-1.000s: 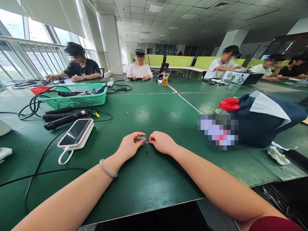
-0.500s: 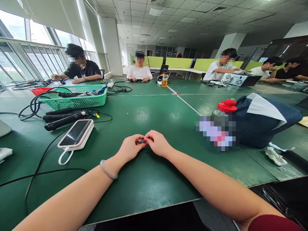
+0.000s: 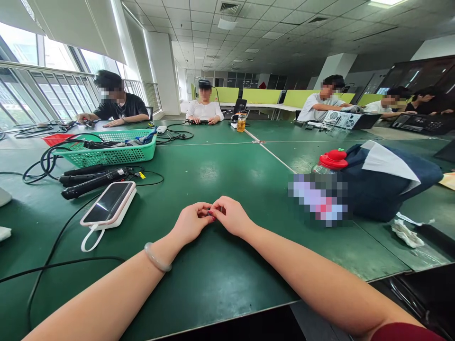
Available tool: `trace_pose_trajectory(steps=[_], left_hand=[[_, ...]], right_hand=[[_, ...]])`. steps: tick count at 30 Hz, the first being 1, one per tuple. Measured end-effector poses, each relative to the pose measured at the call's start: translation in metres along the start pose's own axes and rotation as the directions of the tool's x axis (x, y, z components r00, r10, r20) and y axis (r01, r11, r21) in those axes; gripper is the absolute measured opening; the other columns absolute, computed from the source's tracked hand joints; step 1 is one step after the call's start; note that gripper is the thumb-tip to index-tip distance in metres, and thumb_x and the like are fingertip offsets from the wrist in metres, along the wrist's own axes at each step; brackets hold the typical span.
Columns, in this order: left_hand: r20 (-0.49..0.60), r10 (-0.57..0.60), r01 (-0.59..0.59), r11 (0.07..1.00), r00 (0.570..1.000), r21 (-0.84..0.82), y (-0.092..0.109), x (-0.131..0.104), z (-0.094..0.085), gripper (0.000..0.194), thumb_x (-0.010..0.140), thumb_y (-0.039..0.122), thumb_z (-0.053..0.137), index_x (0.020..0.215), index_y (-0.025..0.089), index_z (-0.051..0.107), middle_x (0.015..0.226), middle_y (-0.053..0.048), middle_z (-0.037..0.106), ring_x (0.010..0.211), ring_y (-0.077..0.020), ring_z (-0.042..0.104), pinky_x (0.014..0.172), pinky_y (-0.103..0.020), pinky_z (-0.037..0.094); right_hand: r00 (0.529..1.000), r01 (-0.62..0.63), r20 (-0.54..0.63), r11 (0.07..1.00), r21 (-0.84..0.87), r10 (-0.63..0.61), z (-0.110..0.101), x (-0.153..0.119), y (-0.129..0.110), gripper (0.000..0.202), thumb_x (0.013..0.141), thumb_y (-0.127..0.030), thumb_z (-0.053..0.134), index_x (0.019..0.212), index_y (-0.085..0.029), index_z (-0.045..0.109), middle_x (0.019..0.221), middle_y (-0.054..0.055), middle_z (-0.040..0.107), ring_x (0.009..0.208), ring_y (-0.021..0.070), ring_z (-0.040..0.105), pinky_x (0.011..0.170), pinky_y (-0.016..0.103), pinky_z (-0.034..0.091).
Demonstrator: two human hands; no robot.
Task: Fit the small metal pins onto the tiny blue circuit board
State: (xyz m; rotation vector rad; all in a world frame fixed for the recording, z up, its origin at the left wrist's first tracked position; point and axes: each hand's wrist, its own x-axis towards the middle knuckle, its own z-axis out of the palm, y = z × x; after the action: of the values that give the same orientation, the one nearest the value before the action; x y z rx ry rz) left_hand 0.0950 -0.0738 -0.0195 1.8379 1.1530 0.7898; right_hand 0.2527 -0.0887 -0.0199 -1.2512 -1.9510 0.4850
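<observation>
My left hand (image 3: 192, 222) and my right hand (image 3: 232, 215) meet fingertip to fingertip over the green table (image 3: 227, 270). Between them is a small dark object (image 3: 209, 213), mostly covered by the fingers and too small to name. Both hands are closed in a pinch around it. A pale bracelet (image 3: 156, 258) circles my left wrist. To the left of my left hand lies a phone on a white block (image 3: 108, 204) with a white strap.
A green basket (image 3: 117, 154) of cables and black handles (image 3: 95, 182) are at the left. A red-lidded bottle (image 3: 333, 160) and a dark blue bag (image 3: 377, 189) stand at the right. An orange drink bottle (image 3: 241, 122) is farther back. Several people sit across the table.
The small object is more hidden between my fingers than before. The view has shifted slightly, and a person at the far left has moved a hand.
</observation>
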Motion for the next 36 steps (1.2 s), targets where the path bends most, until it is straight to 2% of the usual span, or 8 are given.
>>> trace_pose_trajectory(steps=[8, 15, 18, 21, 26, 30, 33, 36], left_hand=[[0.019, 0.004, -0.003, 0.998, 1.000, -0.060, 0.001, 0.000, 0.000, 0.032, 0.067, 0.030, 0.063, 0.096, 0.018, 0.063, 0.080, -0.002, 0.069, 0.072, -0.0170, 0.061, 0.072, -0.029, 0.046], [0.029, 0.022, -0.021, 0.999, 0.999, -0.026, 0.004, -0.001, -0.002, 0.031, 0.067, 0.031, 0.064, 0.096, 0.019, 0.063, 0.082, -0.002, 0.069, 0.074, -0.0170, 0.061, 0.072, -0.030, 0.047], [-0.034, 0.014, -0.014, 1.000, 0.999, -0.010, 0.004, 0.000, -0.004, 0.032, 0.068, 0.032, 0.064, 0.097, 0.019, 0.064, 0.077, -0.002, 0.068, 0.072, -0.0164, 0.061, 0.072, -0.030, 0.047], [-0.093, -0.012, 0.010, 1.000, 0.996, -0.018, -0.001, 0.003, -0.007, 0.033, 0.070, 0.033, 0.061, 0.099, 0.019, 0.063, 0.078, -0.003, 0.067, 0.071, -0.0161, 0.061, 0.071, -0.029, 0.047], [-0.157, -0.043, 0.036, 0.998, 0.987, -0.050, -0.010, 0.008, -0.010, 0.034, 0.069, 0.032, 0.061, 0.100, 0.018, 0.063, 0.077, -0.003, 0.067, 0.071, -0.0157, 0.061, 0.070, -0.029, 0.047], [-0.152, -0.061, 0.049, 0.996, 0.987, -0.079, -0.011, 0.008, -0.009, 0.033, 0.068, 0.031, 0.061, 0.099, 0.018, 0.063, 0.078, -0.003, 0.067, 0.073, -0.0162, 0.062, 0.074, -0.030, 0.047], [-0.146, -0.052, 0.041, 0.996, 0.988, -0.080, -0.009, 0.007, -0.009, 0.033, 0.069, 0.032, 0.061, 0.098, 0.018, 0.062, 0.080, -0.004, 0.068, 0.074, -0.0165, 0.062, 0.074, -0.030, 0.047], [-0.131, -0.036, 0.030, 0.999, 0.991, -0.042, -0.006, 0.006, -0.010, 0.032, 0.069, 0.033, 0.061, 0.098, 0.018, 0.062, 0.081, -0.003, 0.068, 0.073, -0.0165, 0.062, 0.072, -0.030, 0.047]], right_hand=[[0.993, -0.118, 0.014, 0.970, 0.212, 0.118, -0.002, 0.002, 0.002, 0.008, 0.074, -0.022, 0.061, 0.071, -0.018, 0.056, 0.067, -0.004, 0.048, 0.058, 0.0088, 0.042, 0.056, 0.021, 0.036], [0.979, -0.203, 0.055, 0.896, 0.395, 0.197, 0.000, 0.005, 0.012, 0.024, 0.069, -0.036, 0.064, 0.073, -0.018, 0.048, 0.065, -0.006, 0.043, 0.054, 0.0078, 0.038, 0.052, 0.020, 0.034], [0.980, -0.196, 0.026, 0.919, 0.342, 0.199, -0.003, 0.007, 0.015, 0.022, 0.079, -0.039, 0.053, 0.075, -0.018, 0.050, 0.066, -0.004, 0.048, 0.056, 0.0089, 0.042, 0.055, 0.021, 0.037], [0.983, -0.184, 0.046, 0.971, 0.153, 0.179, -0.010, 0.007, 0.014, 0.020, 0.084, -0.030, 0.046, 0.072, -0.017, 0.056, 0.064, -0.003, 0.051, 0.058, 0.0099, 0.044, 0.057, 0.022, 0.036], [0.959, -0.014, 0.282, 0.999, -0.046, 0.026, -0.019, 0.002, 0.003, 0.002, 0.074, -0.021, 0.064, 0.073, -0.019, 0.066, 0.072, -0.002, 0.057, 0.065, 0.0103, 0.050, 0.061, 0.021, 0.037], [0.910, 0.103, 0.412, 0.989, -0.110, -0.049, -0.016, -0.002, -0.004, 0.010, 0.069, -0.021, 0.071, 0.079, -0.020, 0.067, 0.074, -0.001, 0.056, 0.065, 0.0101, 0.051, 0.061, 0.021, 0.038], [0.902, 0.148, 0.427, 0.977, -0.150, -0.071, -0.012, -0.002, -0.003, 0.004, 0.073, -0.015, 0.066, 0.071, -0.019, 0.065, 0.073, -0.001, 0.056, 0.066, 0.0101, 0.051, 0.062, 0.021, 0.038], [0.930, 0.156, 0.353, 0.979, -0.133, -0.101, -0.011, 0.000, 0.001, 0.007, 0.077, -0.013, 0.062, 0.072, -0.018, 0.063, 0.074, -0.001, 0.058, 0.069, 0.0108, 0.051, 0.065, 0.021, 0.038]])
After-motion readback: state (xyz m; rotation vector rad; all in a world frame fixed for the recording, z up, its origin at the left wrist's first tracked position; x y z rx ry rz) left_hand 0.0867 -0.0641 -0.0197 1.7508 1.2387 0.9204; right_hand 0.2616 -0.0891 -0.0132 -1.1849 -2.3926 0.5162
